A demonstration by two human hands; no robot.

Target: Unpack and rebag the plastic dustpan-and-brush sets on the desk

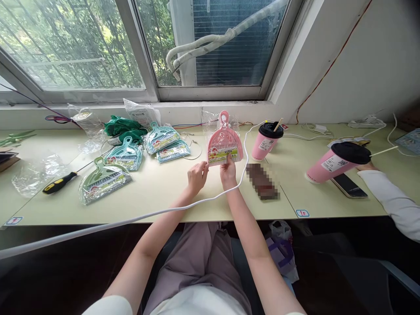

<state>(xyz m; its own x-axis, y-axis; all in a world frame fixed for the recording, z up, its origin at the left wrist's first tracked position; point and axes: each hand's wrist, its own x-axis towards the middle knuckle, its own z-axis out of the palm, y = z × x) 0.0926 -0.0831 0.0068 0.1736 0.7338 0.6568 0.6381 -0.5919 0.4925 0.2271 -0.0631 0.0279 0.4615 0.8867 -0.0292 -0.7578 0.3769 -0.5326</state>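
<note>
Over the middle of the tabletop [154, 183], the right hand [228, 173] grips the bagged pink dustpan set [221, 136] low, thumb against its label [215, 155], while the left hand [197, 178] pinches its lower-left corner between fingers [204, 169], probably keeping it upright and facing near.

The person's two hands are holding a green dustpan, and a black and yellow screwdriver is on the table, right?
Not quite: the dustpan in the left hand and right hand is pink, not green, as the head view shows. The black and yellow screwdriver is on the table.
</note>
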